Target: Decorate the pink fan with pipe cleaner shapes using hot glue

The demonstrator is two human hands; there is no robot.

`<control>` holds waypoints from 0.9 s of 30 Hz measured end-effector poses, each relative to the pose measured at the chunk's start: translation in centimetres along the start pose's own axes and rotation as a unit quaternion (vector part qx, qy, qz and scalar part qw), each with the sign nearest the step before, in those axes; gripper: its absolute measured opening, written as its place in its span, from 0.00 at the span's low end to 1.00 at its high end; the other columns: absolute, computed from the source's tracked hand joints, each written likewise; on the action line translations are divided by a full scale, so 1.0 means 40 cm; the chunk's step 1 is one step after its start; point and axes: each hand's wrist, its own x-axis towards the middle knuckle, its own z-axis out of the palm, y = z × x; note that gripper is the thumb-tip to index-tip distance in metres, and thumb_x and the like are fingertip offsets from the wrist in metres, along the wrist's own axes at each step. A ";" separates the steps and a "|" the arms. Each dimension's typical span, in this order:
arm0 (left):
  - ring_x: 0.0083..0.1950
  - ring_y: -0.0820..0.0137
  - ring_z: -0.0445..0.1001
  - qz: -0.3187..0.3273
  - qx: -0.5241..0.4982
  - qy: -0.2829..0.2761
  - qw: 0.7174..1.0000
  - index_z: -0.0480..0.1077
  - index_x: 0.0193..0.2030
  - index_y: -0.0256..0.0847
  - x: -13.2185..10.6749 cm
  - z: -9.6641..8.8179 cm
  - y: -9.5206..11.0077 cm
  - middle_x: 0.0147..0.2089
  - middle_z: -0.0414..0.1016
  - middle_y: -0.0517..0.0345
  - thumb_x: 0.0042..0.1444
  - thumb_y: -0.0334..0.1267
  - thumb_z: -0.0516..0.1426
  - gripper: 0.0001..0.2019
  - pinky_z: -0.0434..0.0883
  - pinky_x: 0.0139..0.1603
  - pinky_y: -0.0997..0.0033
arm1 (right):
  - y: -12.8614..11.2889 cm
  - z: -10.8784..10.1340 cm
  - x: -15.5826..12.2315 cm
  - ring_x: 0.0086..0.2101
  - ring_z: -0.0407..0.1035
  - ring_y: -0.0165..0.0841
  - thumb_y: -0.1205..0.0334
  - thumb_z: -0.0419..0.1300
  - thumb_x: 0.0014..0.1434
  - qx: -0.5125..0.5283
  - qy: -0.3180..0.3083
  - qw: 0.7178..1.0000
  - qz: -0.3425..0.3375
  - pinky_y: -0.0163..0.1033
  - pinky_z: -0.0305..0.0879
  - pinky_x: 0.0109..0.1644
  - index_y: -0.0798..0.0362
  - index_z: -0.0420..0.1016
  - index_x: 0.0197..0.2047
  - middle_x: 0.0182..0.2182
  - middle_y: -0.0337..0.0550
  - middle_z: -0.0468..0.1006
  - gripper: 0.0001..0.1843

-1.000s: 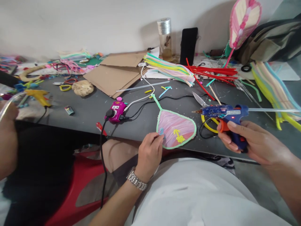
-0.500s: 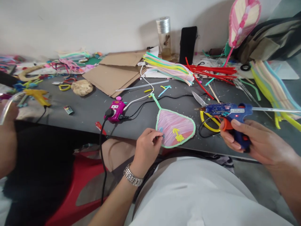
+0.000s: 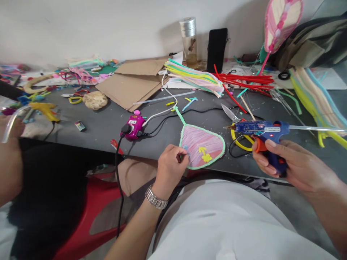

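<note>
My right hand [image 3: 287, 159] grips a blue hot glue gun [image 3: 261, 128] with an orange trigger; a clear glue stick [image 3: 317, 128] runs out of its back and its nozzle points left. A pink fan [image 3: 199, 141] with a mint-green rim and stem lies at the table's front edge, bearing a yellow flower decoration [image 3: 206, 157]. At its left side my left hand [image 3: 173, 162] has thumb and forefinger pinched together. A small blue piece [image 3: 185, 147] shows at the fingertips, mostly hidden, and I cannot tell its full shape.
Yellow-handled scissors [image 3: 242, 141] lie behind the glue gun. A purple power socket [image 3: 132, 127] with cords sits to the left. Behind are cardboard [image 3: 135, 88], pipe cleaner bundles [image 3: 193, 77] and a bottle [image 3: 189, 43]. At far left is another person's arm [image 3: 11, 162] near a yellow glue gun [image 3: 45, 111].
The view has shifted very slightly. Both of my hands keep nearly the same places, with the glue gun a touch further left; the left fingers stay pinched at the fan.
</note>
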 end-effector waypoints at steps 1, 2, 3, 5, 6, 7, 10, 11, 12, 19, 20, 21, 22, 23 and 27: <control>0.29 0.74 0.70 0.001 0.000 -0.004 1.000 0.76 0.33 0.40 0.001 0.000 0.000 0.33 0.73 0.59 0.54 0.26 0.60 0.06 0.71 0.36 0.72 | 0.003 0.000 0.001 0.19 0.60 0.27 0.44 0.64 0.62 0.000 -0.003 1.000 0.000 0.35 0.48 0.21 0.52 0.76 0.38 0.24 0.41 0.71 0.18; 0.29 0.74 0.70 0.002 0.000 -0.007 1.000 0.77 0.33 0.40 0.002 0.000 0.000 0.33 0.73 0.59 0.54 0.26 0.60 0.06 0.71 0.36 0.72 | 0.006 0.000 0.002 0.19 0.60 0.27 0.44 0.64 0.63 0.000 -0.007 1.000 -0.002 0.34 0.49 0.21 0.52 0.76 0.38 0.24 0.41 0.71 0.18; 0.29 0.74 0.70 0.002 0.001 -0.011 1.000 0.77 0.33 0.40 0.003 0.000 0.000 0.33 0.73 0.59 0.54 0.25 0.60 0.06 0.71 0.36 0.72 | 0.010 -0.001 0.003 0.19 0.60 0.27 0.44 0.64 0.63 0.000 -0.010 1.000 -0.005 0.34 0.49 0.20 0.52 0.76 0.38 0.24 0.40 0.71 0.18; 0.29 0.74 0.70 0.001 0.007 -0.015 1.000 0.77 0.33 0.40 0.004 -0.001 0.000 0.33 0.72 0.60 0.54 0.25 0.61 0.06 0.70 0.36 0.72 | 0.018 -0.003 0.007 0.18 0.60 0.26 0.44 0.65 0.62 -0.002 -0.017 1.000 -0.016 0.32 0.51 0.19 0.52 0.76 0.38 0.23 0.40 0.72 0.18; 0.29 0.74 0.69 0.001 0.009 -0.015 1.000 0.77 0.33 0.40 0.004 -0.001 -0.001 0.33 0.71 0.60 0.53 0.25 0.61 0.06 0.70 0.36 0.72 | 0.021 -0.004 0.009 0.18 0.61 0.26 0.43 0.65 0.61 -0.003 -0.020 1.000 -0.020 0.31 0.51 0.19 0.52 0.76 0.38 0.23 0.40 0.72 0.19; 0.29 0.74 0.69 0.003 0.008 -0.012 1.000 0.76 0.33 0.40 0.003 -0.001 -0.002 0.33 0.71 0.60 0.53 0.25 0.61 0.06 0.70 0.36 0.72 | 0.023 -0.004 0.010 0.18 0.61 0.26 0.43 0.65 0.60 -0.003 -0.022 0.999 -0.024 0.31 0.52 0.18 0.52 0.76 0.38 0.23 0.39 0.72 0.19; 0.28 0.75 0.68 0.016 -0.006 0.003 1.000 0.75 0.34 0.39 -0.004 0.002 -0.010 0.33 0.71 0.60 0.54 0.25 0.61 0.06 0.69 0.34 0.73 | 0.024 -0.004 0.011 0.18 0.61 0.26 0.44 0.66 0.60 -0.003 -0.024 0.999 -0.025 0.30 0.53 0.18 0.53 0.77 0.38 0.23 0.39 0.72 0.19; 0.28 0.75 0.68 0.022 -0.010 0.008 1.000 0.75 0.34 0.39 -0.007 0.003 -0.012 0.34 0.71 0.60 0.54 0.25 0.61 0.05 0.69 0.34 0.73 | 0.023 -0.004 0.011 0.18 0.61 0.26 0.44 0.66 0.60 -0.002 -0.024 0.999 -0.026 0.30 0.53 0.17 0.53 0.76 0.38 0.23 0.40 0.72 0.19; 0.28 0.75 0.68 0.028 -0.013 0.015 0.999 0.75 0.34 0.39 -0.010 0.005 -0.015 0.34 0.71 0.60 0.55 0.25 0.61 0.05 0.70 0.34 0.73 | 0.022 -0.003 0.011 0.18 0.61 0.26 0.44 0.66 0.60 -0.001 -0.022 0.999 -0.026 0.30 0.53 0.17 0.53 0.76 0.38 0.23 0.40 0.72 0.19; 0.28 0.76 0.70 0.046 0.006 0.026 0.999 0.75 0.35 0.39 -0.014 0.010 -0.012 0.35 0.72 0.59 0.56 0.25 0.60 0.06 0.71 0.35 0.73 | 0.021 0.003 0.013 0.18 0.62 0.26 0.44 0.66 0.60 0.001 -0.020 1.000 -0.017 0.30 0.55 0.18 0.54 0.77 0.37 0.23 0.40 0.72 0.19; 0.29 0.76 0.70 0.043 0.009 0.020 0.999 0.76 0.35 0.40 -0.013 0.009 -0.010 0.36 0.72 0.59 0.56 0.26 0.60 0.06 0.71 0.35 0.73 | 0.021 0.004 0.014 0.18 0.62 0.26 0.44 0.66 0.60 0.000 -0.020 1.000 -0.016 0.30 0.55 0.18 0.54 0.77 0.37 0.23 0.40 0.72 0.19; 0.29 0.75 0.70 0.040 0.012 0.013 0.999 0.76 0.35 0.40 -0.011 0.008 -0.009 0.36 0.72 0.59 0.56 0.26 0.60 0.06 0.70 0.35 0.73 | 0.021 0.005 0.014 0.18 0.62 0.26 0.44 0.66 0.60 0.001 -0.020 1.000 -0.016 0.30 0.54 0.18 0.53 0.77 0.37 0.23 0.40 0.72 0.19; 0.29 0.75 0.70 0.038 0.016 0.008 0.999 0.76 0.35 0.40 -0.009 0.007 -0.008 0.36 0.72 0.59 0.56 0.26 0.60 0.06 0.70 0.35 0.72 | 0.021 0.006 0.013 0.18 0.62 0.26 0.44 0.66 0.60 0.001 -0.021 1.000 -0.017 0.30 0.54 0.18 0.53 0.78 0.38 0.23 0.40 0.72 0.19; 0.30 0.74 0.71 0.035 0.020 0.004 0.999 0.76 0.34 0.40 -0.007 0.007 -0.007 0.35 0.72 0.59 0.56 0.26 0.60 0.06 0.70 0.35 0.72 | 0.021 0.007 0.012 0.18 0.62 0.26 0.44 0.66 0.61 0.002 -0.022 1.000 -0.016 0.30 0.54 0.18 0.53 0.78 0.38 0.23 0.40 0.72 0.19; 0.31 0.73 0.72 0.027 0.030 -0.001 0.999 0.76 0.33 0.40 -0.003 0.010 -0.007 0.34 0.72 0.59 0.53 0.25 0.61 0.06 0.71 0.37 0.71 | 0.019 0.008 0.006 0.18 0.61 0.26 0.44 0.66 0.60 0.008 -0.025 0.999 -0.019 0.30 0.54 0.18 0.52 0.77 0.37 0.23 0.40 0.72 0.18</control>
